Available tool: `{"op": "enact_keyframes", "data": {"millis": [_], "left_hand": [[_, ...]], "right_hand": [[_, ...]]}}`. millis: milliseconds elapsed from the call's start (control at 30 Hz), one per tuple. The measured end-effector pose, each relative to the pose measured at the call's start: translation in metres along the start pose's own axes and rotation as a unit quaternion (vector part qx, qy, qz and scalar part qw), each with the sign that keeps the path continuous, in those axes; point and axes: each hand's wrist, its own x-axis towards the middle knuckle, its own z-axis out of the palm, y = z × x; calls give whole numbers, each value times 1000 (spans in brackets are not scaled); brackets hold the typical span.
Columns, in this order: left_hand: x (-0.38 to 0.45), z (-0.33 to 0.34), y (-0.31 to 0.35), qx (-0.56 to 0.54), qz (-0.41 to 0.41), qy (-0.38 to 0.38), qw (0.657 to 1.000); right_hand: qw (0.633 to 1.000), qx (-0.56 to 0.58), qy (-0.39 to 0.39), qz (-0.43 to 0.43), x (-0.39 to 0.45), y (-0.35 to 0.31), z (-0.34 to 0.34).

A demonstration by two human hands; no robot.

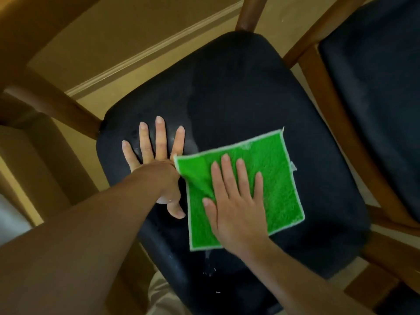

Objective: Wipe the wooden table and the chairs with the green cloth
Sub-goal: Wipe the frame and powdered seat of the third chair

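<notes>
Second chair [375, 92] beside wiped seat [238, 92]

Looking like a home dining area: padded dark chairs [238, 105] on wooden frames (skirting board [145, 55] upper left).

No readable text is showing anywhere. The small tag on the green cloth [246, 189] edge is looking too blurred to read.

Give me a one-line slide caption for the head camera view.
Right hand presses the green cloth flat on a dark chair seat; left hand rests beside it.
</notes>
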Motion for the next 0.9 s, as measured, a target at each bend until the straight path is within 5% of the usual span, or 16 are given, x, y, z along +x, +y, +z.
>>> {"op": "enact_keyframes", "data": {"millis": [133, 267, 367, 900], "left_hand": [[0, 1, -1, 6, 5, 9, 1000], [0, 2, 1, 4, -5, 5, 1000], [-2, 5, 0, -5, -2, 20, 1000], [-18, 37, -19, -88, 20, 181, 979]], "right_hand": [[999, -32, -5, -35, 26, 16, -15], [996, 17, 32, 87, 106, 41, -49], [994, 22, 48, 92, 121, 42, -56], [999, -20, -30, 3, -53, -37, 23]]}}
